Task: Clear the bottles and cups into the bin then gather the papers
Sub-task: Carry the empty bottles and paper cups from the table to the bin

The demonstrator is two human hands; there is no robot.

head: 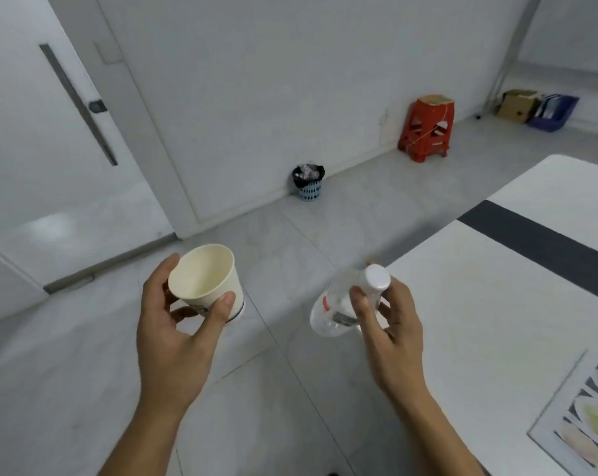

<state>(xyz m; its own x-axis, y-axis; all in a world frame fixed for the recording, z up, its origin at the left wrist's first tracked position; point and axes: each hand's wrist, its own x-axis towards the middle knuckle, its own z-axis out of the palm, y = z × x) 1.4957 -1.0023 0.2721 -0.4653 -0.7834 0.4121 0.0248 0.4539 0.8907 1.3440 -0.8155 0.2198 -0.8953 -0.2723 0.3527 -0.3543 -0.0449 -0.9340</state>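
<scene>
My left hand (173,324) grips an empty white paper cup (204,276), its mouth tilted toward me, held over the floor. My right hand (390,324) holds a clear plastic bottle (331,314) with a white cap by its neck, beside the table's left edge. A small blue bin (308,183) with a black liner and rubbish inside stands on the floor against the far wall, well ahead of both hands. A printed paper (579,424) lies on the white table (496,321) at the lower right.
A red plastic stool (427,129) stands by the wall to the right of the bin. A cardboard box (517,104) and a blue crate (553,113) sit in the far right corner. A white door (50,132) is on the left. Grey tiled floor lies between me and the bin.
</scene>
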